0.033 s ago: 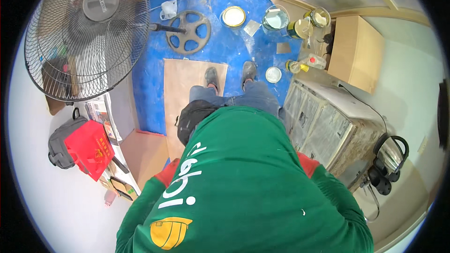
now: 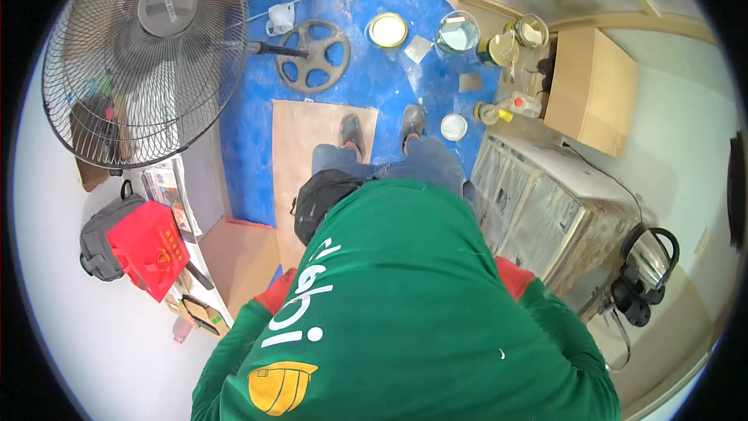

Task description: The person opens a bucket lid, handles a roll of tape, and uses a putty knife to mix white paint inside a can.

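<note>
Seemingly both hands hang out of sight behind the green shirt (image 2: 405, 304), each grip impossible to tell, so steady footing on the wooden board (image 2: 312, 148) near the paint cans (image 2: 387, 30) matters most

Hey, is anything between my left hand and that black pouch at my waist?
Nothing visible. The left hand, in a red glove, hangs beside the green shirt, and the black pouch sits just ahead of it, with only floor showing in the gap. The shirt hides part of the hand.
</note>
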The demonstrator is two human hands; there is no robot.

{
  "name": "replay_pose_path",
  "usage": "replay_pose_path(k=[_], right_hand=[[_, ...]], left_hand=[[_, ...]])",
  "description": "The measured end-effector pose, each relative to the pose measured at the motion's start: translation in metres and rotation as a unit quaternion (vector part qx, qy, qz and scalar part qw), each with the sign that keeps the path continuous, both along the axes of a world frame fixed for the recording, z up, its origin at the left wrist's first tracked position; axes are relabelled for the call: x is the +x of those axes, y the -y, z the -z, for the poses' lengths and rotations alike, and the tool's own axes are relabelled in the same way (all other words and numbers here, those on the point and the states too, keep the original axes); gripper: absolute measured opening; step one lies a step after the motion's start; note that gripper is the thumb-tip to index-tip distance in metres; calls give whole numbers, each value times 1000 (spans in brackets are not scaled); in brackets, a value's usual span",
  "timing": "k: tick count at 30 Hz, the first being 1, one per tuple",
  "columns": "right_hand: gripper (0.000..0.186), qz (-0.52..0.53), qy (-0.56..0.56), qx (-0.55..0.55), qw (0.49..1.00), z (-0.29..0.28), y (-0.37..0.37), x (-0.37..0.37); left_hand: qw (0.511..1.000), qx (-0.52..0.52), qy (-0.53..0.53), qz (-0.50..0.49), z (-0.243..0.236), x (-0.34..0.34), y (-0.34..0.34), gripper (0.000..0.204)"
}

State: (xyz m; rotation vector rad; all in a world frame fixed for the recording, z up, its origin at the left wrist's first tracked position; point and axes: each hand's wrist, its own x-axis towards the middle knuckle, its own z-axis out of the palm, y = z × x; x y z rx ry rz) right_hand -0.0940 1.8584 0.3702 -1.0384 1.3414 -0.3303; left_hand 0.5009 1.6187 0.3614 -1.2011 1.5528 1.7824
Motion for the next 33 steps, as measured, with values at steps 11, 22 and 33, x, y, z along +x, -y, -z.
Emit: replay_pose_path(k=[11,22,33], right_hand=[[33,-169,65,156,971,-52,44,-53],[42,141,-180,-4,973,72,146,-125],[42,347,-81,12,934,152,203,-40]], left_hand=[[992,77,42,90,-95,-153,74,38],[988,-152,-41,3,183,-216,97,43],[926,-7,-38,376,124,-219,117,50]])
